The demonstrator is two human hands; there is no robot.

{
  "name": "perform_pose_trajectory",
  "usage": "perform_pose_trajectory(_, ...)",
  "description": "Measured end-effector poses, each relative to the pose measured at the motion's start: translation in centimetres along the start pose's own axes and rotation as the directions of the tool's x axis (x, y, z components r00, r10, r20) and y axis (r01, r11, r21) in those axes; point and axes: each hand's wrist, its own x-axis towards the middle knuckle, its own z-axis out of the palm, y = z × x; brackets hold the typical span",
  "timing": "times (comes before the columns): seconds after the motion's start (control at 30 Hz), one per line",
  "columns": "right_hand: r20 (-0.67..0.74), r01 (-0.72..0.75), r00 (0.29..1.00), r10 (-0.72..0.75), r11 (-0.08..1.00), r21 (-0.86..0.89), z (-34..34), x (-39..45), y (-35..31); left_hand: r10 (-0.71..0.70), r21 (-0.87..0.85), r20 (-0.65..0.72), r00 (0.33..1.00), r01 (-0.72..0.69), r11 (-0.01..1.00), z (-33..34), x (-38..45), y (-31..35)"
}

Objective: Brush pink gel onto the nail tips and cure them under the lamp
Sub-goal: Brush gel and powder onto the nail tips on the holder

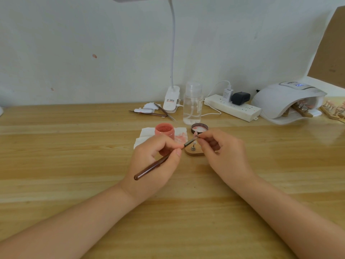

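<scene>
My left hand (155, 161) grips a dark brown gel brush (160, 162) like a pen, its bristle end touching a small nail tip (195, 135). My right hand (220, 154) pinches that nail tip by its stem between thumb and forefinger. Just below the tip lies a small wooden holder base (193, 152) with a metal peg. The open pink gel jar (164, 130) stands on a stained white tissue (180, 135) behind my left hand. Its lid (199, 127) lies upturned to the right. The white curing lamp (285, 101) sits at the far right with nail holders inside.
A clear pump bottle (192, 103) stands behind the jar. A clip-on desk lamp (171, 98) rises at the back, with tweezers and spare brushes (155, 113) beside it. A white power strip (233, 107) lies along the wall. More nail holders (336, 109) rest at the right edge.
</scene>
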Motion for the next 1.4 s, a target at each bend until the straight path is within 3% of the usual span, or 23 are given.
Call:
perform_pose_trajectory(0.27, -0.002, -0.040, 0.999, 0.040, 0.996, 0.079, 0.0, -0.1, -0.1, 0.048, -0.036, -0.057, 0.997, -0.050, 0.998, -0.1, 0.0, 0.4)
perform_pose_trajectory(0.47, 0.041, -0.061, 0.998, 0.057, 0.993, 0.105, 0.2, -0.2, -0.3, -0.071, -0.110, -0.043, 0.997, 0.066, 0.992, 0.0, 0.1, 0.3)
perform_pose_trajectory(1.23, 0.033, -0.107, 0.994, 0.103, 0.982, 0.156, 0.0, -0.1, -0.3, -0.099, -0.169, -0.007, 0.995, 0.097, 0.981, -0.2, -0.1, 0.1)
perform_pose_trajectory(1.4, 0.055, -0.143, 0.989, 0.136, 0.979, 0.146, 0.0, 0.0, -0.2, -0.222, -0.229, -0.043, 0.974, 0.207, 0.951, -0.5, 1.6, 0.6)
